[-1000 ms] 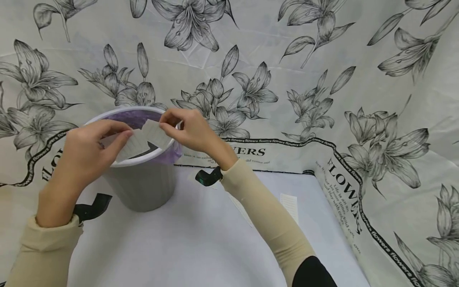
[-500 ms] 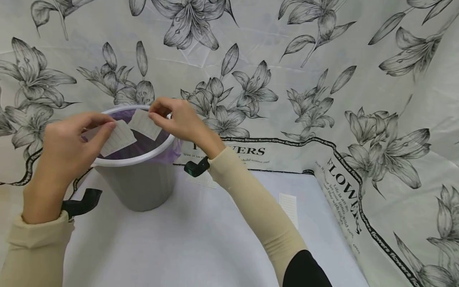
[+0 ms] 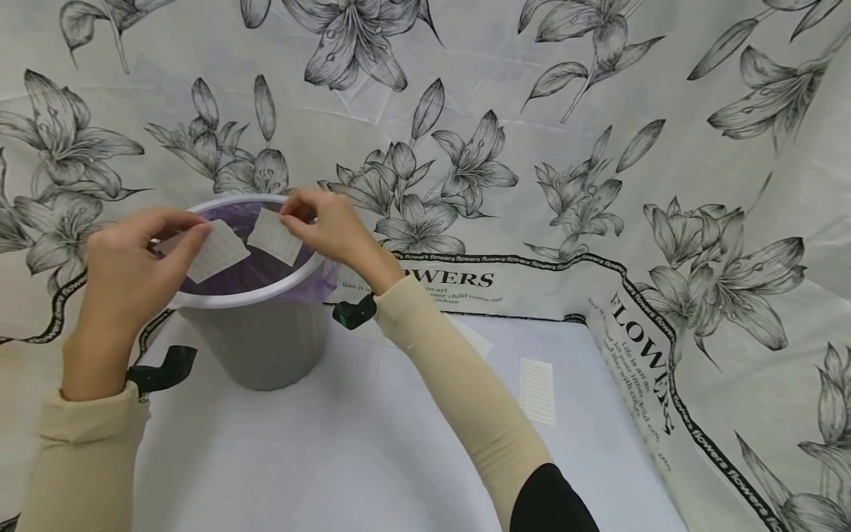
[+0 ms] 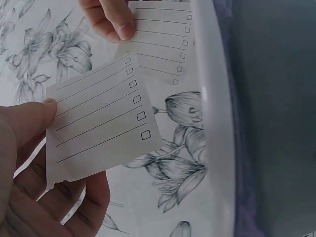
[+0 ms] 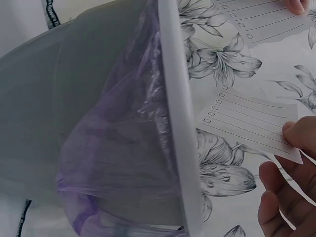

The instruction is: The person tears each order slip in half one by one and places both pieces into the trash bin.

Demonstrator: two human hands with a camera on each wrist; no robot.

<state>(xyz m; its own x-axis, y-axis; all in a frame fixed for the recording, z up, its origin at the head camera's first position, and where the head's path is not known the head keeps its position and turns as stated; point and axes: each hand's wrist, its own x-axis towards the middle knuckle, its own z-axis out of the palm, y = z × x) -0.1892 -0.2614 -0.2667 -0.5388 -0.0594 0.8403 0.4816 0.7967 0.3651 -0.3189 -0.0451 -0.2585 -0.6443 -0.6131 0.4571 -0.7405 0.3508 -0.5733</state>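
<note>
My left hand [image 3: 136, 266] pinches a piece of lined checklist paper [image 4: 98, 118] between thumb and fingers; the side toward the hand looks torn. A second piece of the same paper [image 5: 247, 121], with small printed boxes down one side, is pinched by my right hand [image 3: 332, 229]. Both pieces are apart from each other, over the mouth of a grey trash can [image 3: 255, 347]. The can has a white rim [image 5: 180, 118] and a purple plastic bag [image 5: 123, 148] lining it, folded over the outside on the right.
A lined paper slip [image 3: 537, 391] lies on the white table [image 3: 372, 443] to the right. Another pale slip [image 3: 473, 338] shows partly behind my right forearm. Flower-printed cloth [image 3: 465, 66] hangs behind and along the right side.
The two paper pieces, close together a second ago, have moved apart as my left hand shifted left and my right hand slightly up and left. Both hands keep their hold.
</note>
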